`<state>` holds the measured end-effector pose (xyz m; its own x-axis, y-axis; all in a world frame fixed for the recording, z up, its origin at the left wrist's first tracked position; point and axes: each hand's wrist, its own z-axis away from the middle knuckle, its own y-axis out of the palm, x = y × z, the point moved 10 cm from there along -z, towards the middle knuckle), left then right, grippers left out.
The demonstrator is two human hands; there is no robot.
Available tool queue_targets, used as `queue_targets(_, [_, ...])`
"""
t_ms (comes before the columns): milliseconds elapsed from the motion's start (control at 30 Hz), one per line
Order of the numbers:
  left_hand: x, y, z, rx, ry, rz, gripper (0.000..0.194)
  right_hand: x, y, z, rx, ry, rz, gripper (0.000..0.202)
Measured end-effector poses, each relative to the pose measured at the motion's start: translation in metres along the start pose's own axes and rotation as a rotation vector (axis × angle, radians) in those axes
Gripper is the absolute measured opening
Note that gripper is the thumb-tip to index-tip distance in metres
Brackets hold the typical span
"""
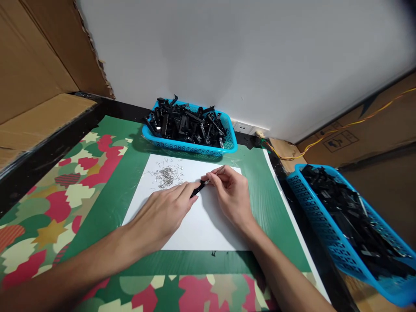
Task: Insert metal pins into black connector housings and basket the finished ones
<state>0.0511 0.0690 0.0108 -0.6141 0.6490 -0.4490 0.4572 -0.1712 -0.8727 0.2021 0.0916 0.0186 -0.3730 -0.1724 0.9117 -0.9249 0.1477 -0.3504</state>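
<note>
My left hand (172,203) is closed around a small black plastic part (197,189), and the fingers cover much of it. At the part's upper end, my right hand (234,190) pinches a slim metal-looking tool (221,169), possibly tweezers, mostly hidden by the fingers. Both hands meet over a white sheet of paper (195,234). To the left on this sheet lies a loose pile of tiny thin metal springs or clips (166,176), too small to name surely.
Behind the paper stands a blue basket (195,148) heaped with black plastic parts. Another blue basket (328,236) of black pieces is at the right. Yellow and red wires (308,149) run from a wall socket (242,127). Cardboard (39,52) rises at the left.
</note>
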Motion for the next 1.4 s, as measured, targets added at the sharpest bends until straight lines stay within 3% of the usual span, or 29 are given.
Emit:
queue_targets(367, [0.003,0.003,-0.001,0.031,-0.026,0.024,0.036,-0.002,-0.002,0.002,-0.037,0.010,-0.063,0.016])
queue_targets(767, [0.019,-0.001,0.001,0.071,-0.192,0.246,0.040,-0.006,0.003,0.003,-0.070,-0.027,-0.104,0.017])
queue_targets(933, [0.034,-0.004,-0.002,-0.042,-0.286,0.649,0.039,0.023,-0.016,0.005,-0.123,-0.186,-0.028,0.019])
queue_targets(1033, [0.039,0.003,-0.008,-0.024,-0.321,1.093,0.045,0.042,-0.014,0.010,-0.023,-0.291,0.156,0.021])
queue_targets(1100, [0.038,0.006,-0.009,-0.002,-0.354,1.260,0.044,0.047,-0.007,0.014,0.076,-0.334,0.247,0.019])
queue_targets(1267, [0.021,0.005,-0.006,0.066,-0.341,1.340,0.040,0.063,-0.001,0.024,0.157,-0.488,0.360,0.013])
queue_targets(1400, [0.012,0.005,-0.004,0.108,-0.278,1.225,0.049,0.084,-0.021,0.042,0.090,-0.571,0.496,0.015])
